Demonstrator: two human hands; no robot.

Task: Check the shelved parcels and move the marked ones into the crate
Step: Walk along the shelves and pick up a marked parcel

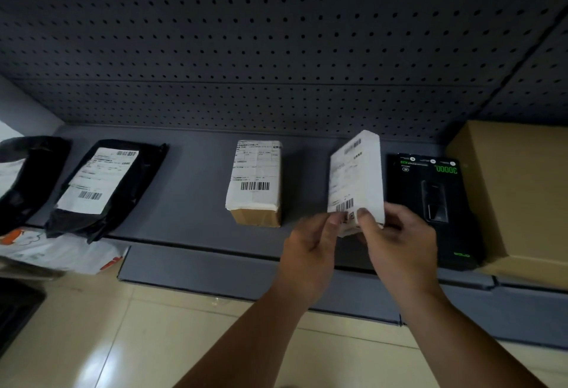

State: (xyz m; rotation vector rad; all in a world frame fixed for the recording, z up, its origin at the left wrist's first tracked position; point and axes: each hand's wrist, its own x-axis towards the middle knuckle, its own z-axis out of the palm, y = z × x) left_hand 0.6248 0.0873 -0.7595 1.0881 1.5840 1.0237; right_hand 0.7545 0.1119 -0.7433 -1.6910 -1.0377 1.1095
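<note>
A white labelled box (356, 172) is tilted up off the grey shelf (196, 197), its barcode label facing me. My left hand (310, 252) pinches its lower left corner and my right hand (396, 240) grips its lower right edge. To its left a brown box with a white shipping label (255, 181) lies flat on the shelf. Further left lies a black mailer bag with a label (98, 184), and another black bag (27, 178) sits at the left edge. No crate shows plainly.
A black retail box with green print (430, 206) lies right of the held box, and a large plain carton (516, 190) stands at the far right. A white and orange bag (61, 252) lies below the shelf on the left. Perforated back panel (276, 49) behind; tiled floor below.
</note>
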